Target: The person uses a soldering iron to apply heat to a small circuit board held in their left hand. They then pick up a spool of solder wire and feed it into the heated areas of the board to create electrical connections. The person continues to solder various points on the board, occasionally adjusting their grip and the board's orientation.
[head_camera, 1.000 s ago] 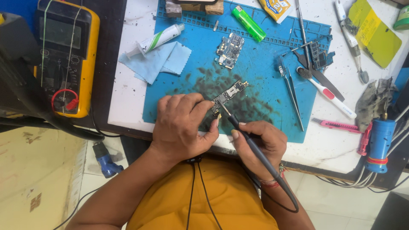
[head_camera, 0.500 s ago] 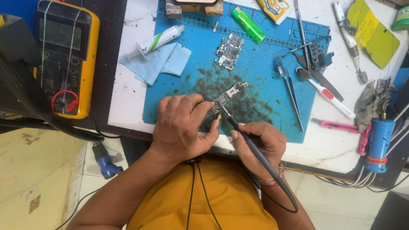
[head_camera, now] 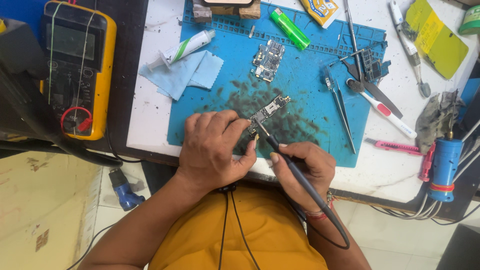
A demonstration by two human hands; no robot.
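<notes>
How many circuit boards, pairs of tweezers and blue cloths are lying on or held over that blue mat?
Circuit boards: 3 – one held by the left hand under the soldering iron in the right hand, at; one at; one at
Tweezers: 2 –
Blue cloths: 1 –
Total: 6

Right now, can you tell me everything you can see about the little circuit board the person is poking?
The circuit board is small, narrow and dark, crowded with silvery metal parts. It lies slanted on the soot-stained blue mat. The left hand pinches its near end, while the soldering iron held by the right hand meets that same end with its tip.
</notes>
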